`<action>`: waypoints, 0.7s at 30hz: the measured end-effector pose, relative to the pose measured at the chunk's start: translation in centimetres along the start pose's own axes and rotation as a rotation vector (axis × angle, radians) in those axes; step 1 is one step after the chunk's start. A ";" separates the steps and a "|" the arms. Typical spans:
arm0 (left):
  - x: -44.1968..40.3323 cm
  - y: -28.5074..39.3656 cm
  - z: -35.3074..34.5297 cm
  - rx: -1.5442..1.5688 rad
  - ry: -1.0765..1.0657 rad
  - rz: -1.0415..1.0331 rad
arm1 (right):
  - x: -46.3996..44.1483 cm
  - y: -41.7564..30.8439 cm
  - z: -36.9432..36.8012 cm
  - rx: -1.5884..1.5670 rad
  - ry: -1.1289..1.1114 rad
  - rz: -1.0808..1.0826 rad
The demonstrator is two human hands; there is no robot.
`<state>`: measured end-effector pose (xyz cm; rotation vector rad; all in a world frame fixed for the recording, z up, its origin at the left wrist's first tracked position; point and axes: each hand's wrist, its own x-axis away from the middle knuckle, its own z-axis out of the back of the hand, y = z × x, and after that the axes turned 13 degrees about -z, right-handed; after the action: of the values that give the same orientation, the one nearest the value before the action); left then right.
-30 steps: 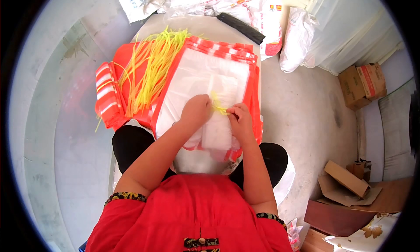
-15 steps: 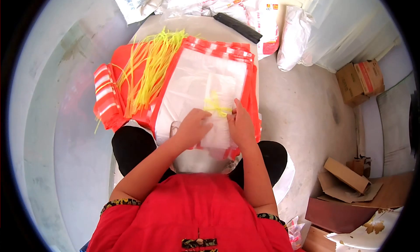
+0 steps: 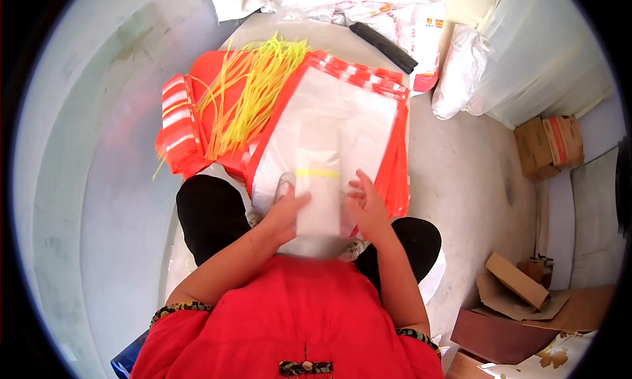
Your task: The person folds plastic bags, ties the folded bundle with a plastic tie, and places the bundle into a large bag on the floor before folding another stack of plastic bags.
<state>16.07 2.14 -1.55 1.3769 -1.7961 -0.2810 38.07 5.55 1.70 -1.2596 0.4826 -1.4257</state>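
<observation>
A long folded bundle of whitish translucent plastic has a flat yellow tie across it. The bundle lies over a stack of clear bags with red-orange edges. My left hand grips the bundle's left edge, thumb on top. Beside the right edge is my right hand, fingers apart and nothing visible between them. Loose yellow strips rest on red-orange plastic left of the stack. A striped red and white roll, tied with yellow, is at the far left.
A black roll crosses the work surface's back right edge. Behind it are white printed sacks. A wrapped white package stands to the right. Cardboard boxes and an opened carton are farther right.
The yellow knot and loose ends seen earlier no longer show; a flat band faces up. The bundle has shifted toward me, with my left hand at its edge. My right hand has come off the tie.
</observation>
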 end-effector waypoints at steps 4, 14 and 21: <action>1.0 -2.0 0.7 0.007 -0.133 0.037 | 1.2 6.6 -4.0 -0.309 -0.081 0.037; 1.4 -3.4 -0.4 -0.134 -0.145 -0.078 | 6.1 10.5 -2.8 -0.307 -0.127 0.052; 2.0 -5.0 -2.1 -0.201 -0.133 -0.046 | 8.7 11.8 -3.1 -0.654 -0.195 -0.033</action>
<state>20.95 -0.85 -2.38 1.2830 -1.7907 -0.5741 42.36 -6.78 -5.64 -1.9102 0.8362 -1.1879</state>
